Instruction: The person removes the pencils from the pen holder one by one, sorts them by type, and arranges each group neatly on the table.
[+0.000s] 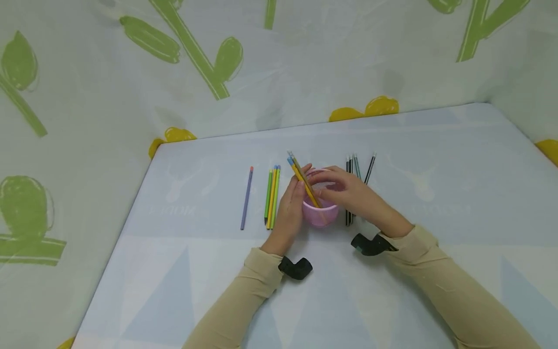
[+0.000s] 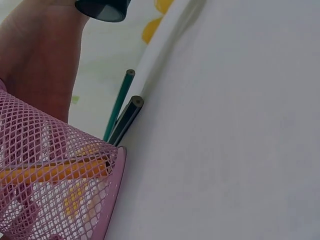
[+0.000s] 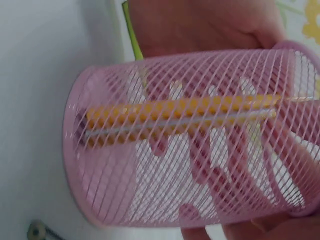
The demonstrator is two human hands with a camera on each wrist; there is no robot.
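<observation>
A pink mesh pencil cup [image 1: 320,215] is tilted between both hands over the table. My left hand [image 1: 288,209] grips its left side, with fingers wrapped behind the mesh in the right wrist view. Two yellowish pencils [image 1: 301,175] lean inside the cup, their upper ends out past the rim. Through the mesh [image 3: 115,180], the pencils [image 3: 185,107] reach down to the cup's base. My right hand [image 1: 348,190] is at the cup's mouth, thumb and forefinger close to the pencils. Whether its fingertips pinch anything is hidden.
Left of the cup lie a purple pencil [image 1: 246,198] and a row of green and yellow pencils [image 1: 272,198]. Several black and teal pencils [image 1: 370,167] lie to the right, partly behind the right hand. A light patterned cloth [image 1: 418,291] covers the table.
</observation>
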